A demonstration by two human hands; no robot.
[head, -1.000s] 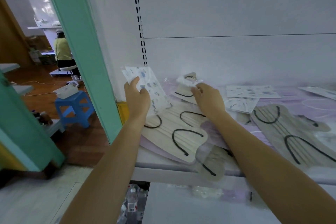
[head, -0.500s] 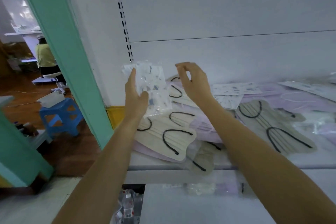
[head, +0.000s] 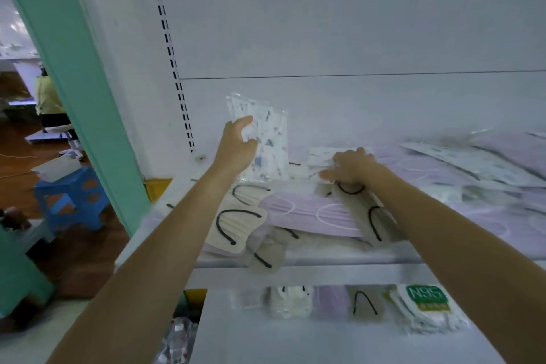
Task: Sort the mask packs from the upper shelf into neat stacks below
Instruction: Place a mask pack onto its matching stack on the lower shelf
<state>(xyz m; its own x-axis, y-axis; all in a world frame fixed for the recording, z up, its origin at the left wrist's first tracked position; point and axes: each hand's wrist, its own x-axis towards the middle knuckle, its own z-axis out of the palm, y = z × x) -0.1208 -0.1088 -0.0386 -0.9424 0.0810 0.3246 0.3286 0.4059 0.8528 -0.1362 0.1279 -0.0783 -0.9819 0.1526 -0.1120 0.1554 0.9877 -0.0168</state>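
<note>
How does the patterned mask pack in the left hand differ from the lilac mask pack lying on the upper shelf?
The patterned mask pack is white with blue-grey specks; the lilac mask pack is plain pale purple. The patterned one is held upright by the left hand; the lilac one lies flat among the others. Both are in clear wrappers.

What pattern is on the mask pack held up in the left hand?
White with blue-grey speckles, on the mask pack, seen in the head view.

White blue-speckled mask pack; lilac packs; beige, black-looped.
</note>
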